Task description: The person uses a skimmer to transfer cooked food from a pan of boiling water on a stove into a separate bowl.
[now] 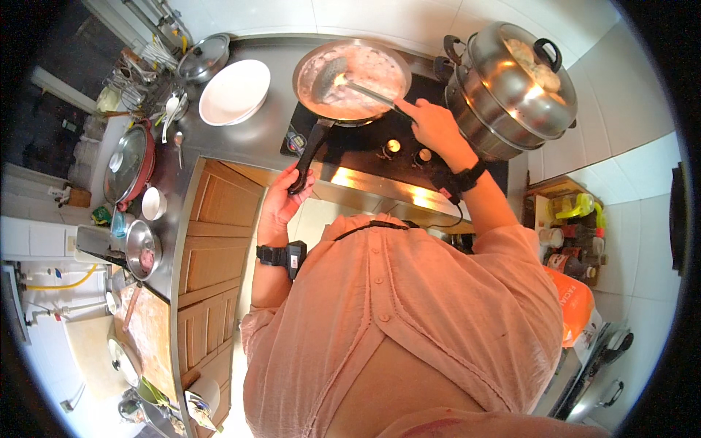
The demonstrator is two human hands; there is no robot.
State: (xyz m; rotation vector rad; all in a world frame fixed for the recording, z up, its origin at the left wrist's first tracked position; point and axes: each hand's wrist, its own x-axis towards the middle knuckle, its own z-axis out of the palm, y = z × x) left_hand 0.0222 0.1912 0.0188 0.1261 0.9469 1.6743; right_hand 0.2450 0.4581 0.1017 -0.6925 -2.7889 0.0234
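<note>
A frying pan (402, 90) sits over the left part of a black glass gas hob (350, 150). Pale, bubbling, pinkish liquid (364, 65) covers its bottom. My left hand (285, 191) grips the end of the pan's black handle (313, 150). In my right hand (435, 128) is the dark grip of a metal slotted turner (331, 76). The turner's perforated head rests in the liquid at the pan's left side; steam or glare blurs its edge. Two control knobs (392, 146) are visible below my right hand.
Close by on the right stands a large steel steamer (493, 104) with a lidded top and pale round food inside. A white bowl (235, 93) is left of the pan. Along the left counter are a red lidded pan (131, 161), a steel bowl (141, 241) and a floured board (150, 334).
</note>
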